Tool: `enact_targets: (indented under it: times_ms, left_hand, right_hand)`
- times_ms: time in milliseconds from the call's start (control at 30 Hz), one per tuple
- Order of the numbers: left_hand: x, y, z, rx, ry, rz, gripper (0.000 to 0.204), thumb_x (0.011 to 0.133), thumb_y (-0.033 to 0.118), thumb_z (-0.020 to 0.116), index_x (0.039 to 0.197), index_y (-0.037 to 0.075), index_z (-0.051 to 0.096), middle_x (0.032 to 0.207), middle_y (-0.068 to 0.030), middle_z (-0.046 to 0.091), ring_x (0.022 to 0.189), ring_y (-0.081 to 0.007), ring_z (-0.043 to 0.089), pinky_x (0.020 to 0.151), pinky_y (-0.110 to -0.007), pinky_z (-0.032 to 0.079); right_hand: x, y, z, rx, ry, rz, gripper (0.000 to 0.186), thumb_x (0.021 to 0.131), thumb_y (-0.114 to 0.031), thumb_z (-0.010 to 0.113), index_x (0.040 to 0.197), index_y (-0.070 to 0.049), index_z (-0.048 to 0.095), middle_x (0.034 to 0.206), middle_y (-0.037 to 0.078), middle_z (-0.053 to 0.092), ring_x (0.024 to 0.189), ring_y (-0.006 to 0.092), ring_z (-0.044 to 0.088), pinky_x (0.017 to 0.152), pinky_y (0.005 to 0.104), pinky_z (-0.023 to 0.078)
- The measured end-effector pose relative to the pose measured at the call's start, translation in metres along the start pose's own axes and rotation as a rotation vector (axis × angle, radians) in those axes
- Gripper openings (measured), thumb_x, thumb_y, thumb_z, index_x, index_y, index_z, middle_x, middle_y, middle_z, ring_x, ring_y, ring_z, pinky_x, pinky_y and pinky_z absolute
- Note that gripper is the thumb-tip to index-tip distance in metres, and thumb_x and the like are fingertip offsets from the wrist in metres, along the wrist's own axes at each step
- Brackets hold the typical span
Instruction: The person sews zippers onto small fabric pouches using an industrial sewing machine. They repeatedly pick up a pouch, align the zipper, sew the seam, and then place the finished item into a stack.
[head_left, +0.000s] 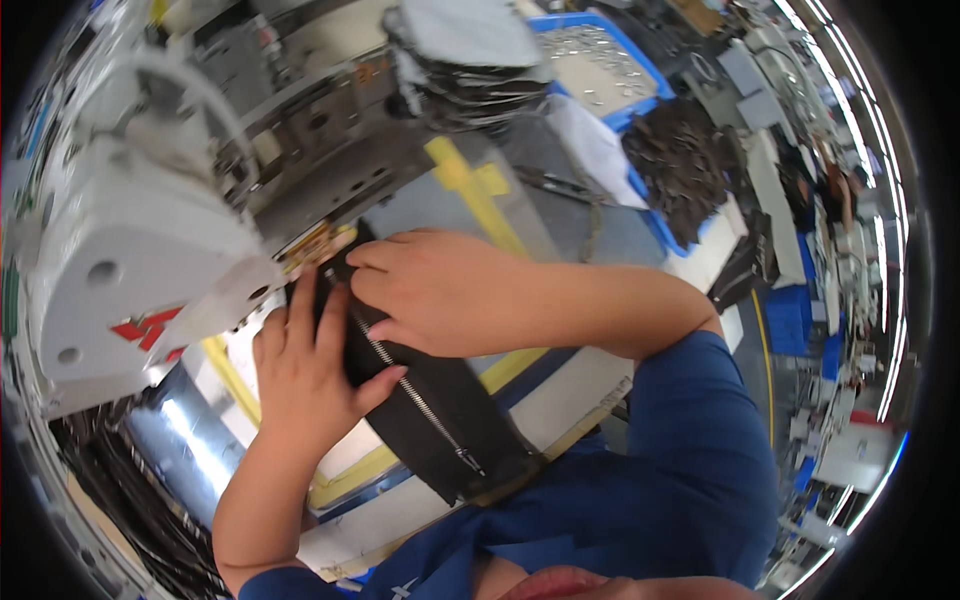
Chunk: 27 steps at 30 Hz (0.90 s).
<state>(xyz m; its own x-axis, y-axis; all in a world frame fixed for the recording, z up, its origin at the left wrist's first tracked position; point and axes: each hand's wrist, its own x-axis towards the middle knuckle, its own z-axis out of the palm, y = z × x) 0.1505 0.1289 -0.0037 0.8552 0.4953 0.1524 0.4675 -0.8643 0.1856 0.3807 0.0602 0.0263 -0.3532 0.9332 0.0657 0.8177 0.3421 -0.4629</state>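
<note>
A grey workshop floor (785,400) shows on the right, with a yellow line (767,355) running along it. Just beyond the line are blue bins (788,320) and, lower in the view, a pale, boxy unit (855,455) – its details blurred. Cluttered workstations (850,310) crowd the far side of the room, too small to tell apart. Long white strip lights (902,230) shine in rows – bright, and bowed toward the rim

Left grip (308,375) fingers-spread, right grip (425,292) curled just beside.
</note>
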Motion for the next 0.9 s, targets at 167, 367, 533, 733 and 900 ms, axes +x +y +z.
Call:
enact_targets:
  times_ms: [167, 367, 533, 733, 900]
  left_hand:
    - [-0.001, 0.007, -0.003, 0.070, -0.006, -0.052, 0.100, 0.071, 0.064, 0.086, 0.149, 0.007, 0.060, 0.161, -0.0275, 0.047, 0.106, -0.0369, 0.057, 0.095, -0.046, 0.044]
    - [-0.002, 0.010, -0.002, 0.089, 0.031, -0.032, 0.099, 0.072, 0.064, 0.086, 0.148, 0.006, 0.061, 0.159, -0.0267, 0.049, 0.105, -0.0364, 0.057, 0.096, -0.047, 0.044]
    - [-0.007, 0.005, 0.001, 0.060, 0.129, 0.051, 0.091, 0.073, 0.060, 0.086, 0.142, 0.004, 0.065, 0.154, -0.0206, 0.056, 0.113, -0.0370, 0.058, 0.100, -0.048, 0.044]
    - [-0.006, 0.003, 0.005, -0.038, 0.145, 0.102, 0.084, 0.075, 0.054, 0.087, 0.138, 0.003, 0.066, 0.148, -0.0193, 0.059, 0.116, -0.0377, 0.058, 0.103, -0.050, 0.044]
    - [-0.004, -0.001, 0.003, -0.052, 0.132, 0.163, 0.076, 0.080, 0.056, 0.083, 0.132, 0.002, 0.069, 0.138, -0.0182, 0.066, 0.123, -0.0383, 0.061, 0.103, -0.049, 0.046]
  right_hand:
    - [-0.051, 0.023, -0.034, -0.054, 0.157, 0.193, 0.033, 0.095, -0.031, 0.077, 0.109, -0.002, 0.070, 0.133, 0.018, 0.068, 0.119, 0.0374, 0.067, 0.102, 0.0463, 0.054]
    - [-0.139, 0.123, -0.099, -0.288, 0.508, 0.778, 0.023, 0.091, -0.024, 0.077, 0.099, -0.002, 0.077, 0.103, 0.018, 0.077, 0.094, 0.0372, 0.074, 0.086, 0.0433, 0.058]
    - [-0.202, 0.203, -0.109, -0.448, 0.454, 0.985, 0.026, 0.086, -0.018, 0.081, 0.107, -0.003, 0.077, 0.103, 0.018, 0.079, 0.102, 0.0388, 0.075, 0.093, 0.0463, 0.058]
    - [-0.200, 0.204, -0.108, -0.648, 0.518, 0.989, 0.018, 0.089, -0.011, 0.077, 0.105, -0.004, 0.080, 0.101, 0.018, 0.080, 0.097, 0.0368, 0.077, 0.089, 0.0448, 0.060]
    - [-0.101, 0.111, -0.098, 0.417, 0.661, 0.734, 0.018, 0.098, -0.008, 0.072, 0.111, 0.003, 0.077, 0.092, 0.012, 0.079, 0.082, 0.0167, 0.075, 0.077, 0.0315, 0.059]
